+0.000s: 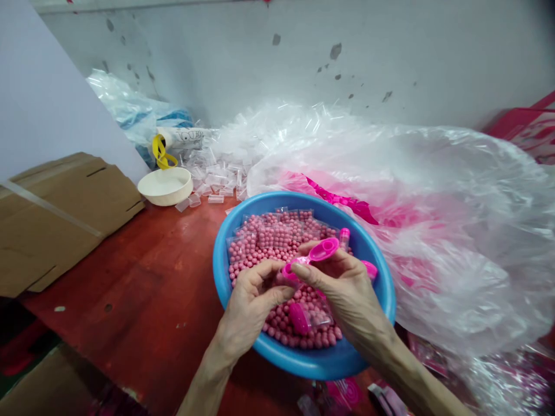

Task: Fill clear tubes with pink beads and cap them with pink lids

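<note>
A blue plastic basin [303,202] holds a heap of pink beads [277,242], many in small transparent bags. My left hand [254,300] and my right hand [342,283] are above the basin. Between them is a pink plastic piece with a wide oval cup [323,249]. My right fingers pinch the cup end, and my left fingertips hold a small pink part [291,271] at its other end. A pink tube [344,237] stands up behind my right hand. Another pink piece [370,268] sits at the basin's right rim.
The basin stands on a red-brown tabletop [121,289]. A cardboard sheet [60,222] lies to the left, and a white bowl [165,186] with yellow tape [162,153] is behind. Small transparent bags [217,173] are piled at the back. A large transparent plastic sheet [433,231] fills the right.
</note>
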Demonstrator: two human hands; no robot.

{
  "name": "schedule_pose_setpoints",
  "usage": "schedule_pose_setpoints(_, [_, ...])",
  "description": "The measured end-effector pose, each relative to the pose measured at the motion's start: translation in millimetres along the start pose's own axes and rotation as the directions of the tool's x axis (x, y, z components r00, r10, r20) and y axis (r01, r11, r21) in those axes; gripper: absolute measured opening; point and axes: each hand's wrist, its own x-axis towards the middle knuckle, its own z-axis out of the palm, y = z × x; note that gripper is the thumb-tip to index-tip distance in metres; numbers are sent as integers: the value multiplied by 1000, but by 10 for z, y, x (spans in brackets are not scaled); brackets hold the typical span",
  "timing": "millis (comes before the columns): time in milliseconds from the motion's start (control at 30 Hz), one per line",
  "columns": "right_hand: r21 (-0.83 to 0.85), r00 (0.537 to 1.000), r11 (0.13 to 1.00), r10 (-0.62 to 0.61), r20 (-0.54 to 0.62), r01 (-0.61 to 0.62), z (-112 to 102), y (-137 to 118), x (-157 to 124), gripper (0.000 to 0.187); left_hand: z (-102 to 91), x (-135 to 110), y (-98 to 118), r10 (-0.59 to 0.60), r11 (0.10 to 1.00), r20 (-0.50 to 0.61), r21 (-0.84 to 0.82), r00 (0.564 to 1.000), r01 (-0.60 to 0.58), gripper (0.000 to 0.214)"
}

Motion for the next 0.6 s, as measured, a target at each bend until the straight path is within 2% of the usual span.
schedule_pose_setpoints(67, [-32, 1000, 999, -15, 18, 16, 22, 30, -34, 20, 0, 1, -4, 14, 1000, 0, -2, 1000, -14, 9])
schedule_pose_setpoints(167, [-92, 995, 993, -76, -66, 70, 44, 70, -64, 18, 1, 10, -12, 35, 999, -12, -1, 999, -35, 7])
schedule_pose_setpoints(233, [-64, 990, 994, -98, -106, 91, 70, 102, -70, 17, 2, 18, -19, 40, 999, -21, -8, 999, -40, 7])
schedule_pose_setpoints(333, [34, 992, 997, -66, -107, 70, 122, 148, -62, 14, -2, 24, -33, 43, 998, -18, -37, 999, -44, 7])
schedule_pose_setpoints(400, [38, 992, 997, -55, -112, 60, 148, 157, -52, 14, -7, 22, -44, 45, 997, -17, -55, 999, -46, 7])
schedule_pose_setpoints(533, [-118, 990, 988, -110, -92, 99, 165, 121, -50, 12, -17, 4, -50, 42, 995, -41, -87, 998, -45, 8])
schedule_pose_setpoints(600, [-230, 977, 957, -197, -76, 175, 155, 113, -60, 8, -26, -9, -44, 21, 993, -32, -117, 999, -25, 7])
